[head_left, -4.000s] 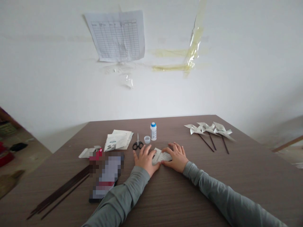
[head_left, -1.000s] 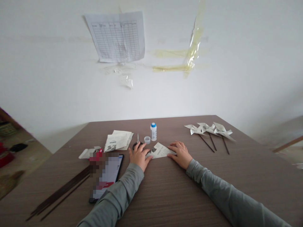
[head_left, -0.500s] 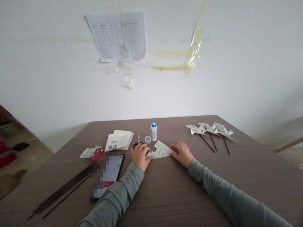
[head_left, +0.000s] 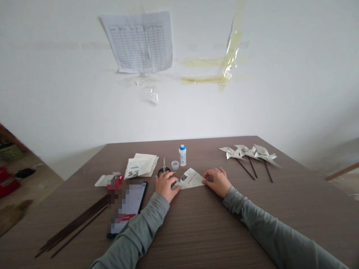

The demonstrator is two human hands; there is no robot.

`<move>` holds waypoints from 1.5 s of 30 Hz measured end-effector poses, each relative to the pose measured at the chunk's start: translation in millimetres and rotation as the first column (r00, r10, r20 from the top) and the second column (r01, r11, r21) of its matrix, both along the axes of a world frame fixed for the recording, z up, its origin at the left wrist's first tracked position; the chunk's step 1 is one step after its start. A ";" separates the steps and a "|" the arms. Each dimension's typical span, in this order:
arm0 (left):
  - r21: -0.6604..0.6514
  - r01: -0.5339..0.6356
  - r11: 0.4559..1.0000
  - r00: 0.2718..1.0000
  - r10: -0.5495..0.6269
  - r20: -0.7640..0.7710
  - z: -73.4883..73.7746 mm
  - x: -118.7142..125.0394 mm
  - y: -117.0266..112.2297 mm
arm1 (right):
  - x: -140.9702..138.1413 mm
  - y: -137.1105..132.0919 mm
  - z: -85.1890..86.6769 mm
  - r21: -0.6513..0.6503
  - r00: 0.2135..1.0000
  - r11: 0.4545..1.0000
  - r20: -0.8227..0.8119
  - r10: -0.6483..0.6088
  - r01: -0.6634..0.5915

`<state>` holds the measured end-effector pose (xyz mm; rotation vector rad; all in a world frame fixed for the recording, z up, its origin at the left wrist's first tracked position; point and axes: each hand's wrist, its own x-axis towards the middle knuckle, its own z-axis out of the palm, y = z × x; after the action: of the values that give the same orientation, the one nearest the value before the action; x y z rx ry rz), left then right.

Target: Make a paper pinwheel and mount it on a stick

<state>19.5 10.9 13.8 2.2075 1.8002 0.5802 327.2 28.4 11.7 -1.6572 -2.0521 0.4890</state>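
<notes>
A printed sheet of paper folded into a triangle [head_left: 191,179] lies on the table before me, its peak pointing away. My left hand [head_left: 166,186] has the triangle's left corner between thumb and index finger, the other fingers bent and resting on the table. At the opposite corner, my right hand [head_left: 218,181] pinches the paper between thumb and fingertips. Just beyond my left fingers lie scissors [head_left: 163,168], their black handles partly hidden. A small clear cap [head_left: 175,165] and a white bottle with a blue top [head_left: 182,156] stand behind the paper.
Several paper squares [head_left: 140,166] lie at the back left, near a small opened red-and-white box [head_left: 108,181]. A phone [head_left: 129,209] and thin dark sticks [head_left: 75,224] are left of my forearm. Paper pinwheels on sticks [head_left: 246,152] lie at the back right. Behind the table rises a wall [head_left: 179,119].
My right hand has shifted slightly right and its fingers have drawn together at the paper's right corner. My left hand has stayed nearly in place.
</notes>
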 end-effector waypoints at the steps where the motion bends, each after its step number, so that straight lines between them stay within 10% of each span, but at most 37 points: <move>1: -0.001 -0.001 1.000 1.000 0.001 0.003 0.2 -0.4 0.1 | -0.1 -0.7 0.8 0.002 1.000 1.000 0.005 0.000 0.000; 24: -0.021 -0.061 0.998 0.998 0.062 0.027 9.7 -3.4 -0.6 | 21.8 0.7 19.7 -0.091 0.991 0.987 -0.043 0.126 -0.130; 39: -0.181 -0.047 0.982 0.984 0.014 -0.178 50.6 8.9 -25.1 | 22.5 1.2 4.0 -0.060 0.976 0.976 -0.063 0.206 -0.210; 45: -0.140 -0.001 0.990 0.988 -0.021 -0.153 37.4 3.7 -24.0 | 21.6 -0.5 2.7 -0.028 0.982 0.982 0.039 0.187 -0.186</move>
<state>23.2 -13.1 51.2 2.2181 1.8405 0.2772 348.8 27.9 14.4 -1.5073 -2.2527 0.5482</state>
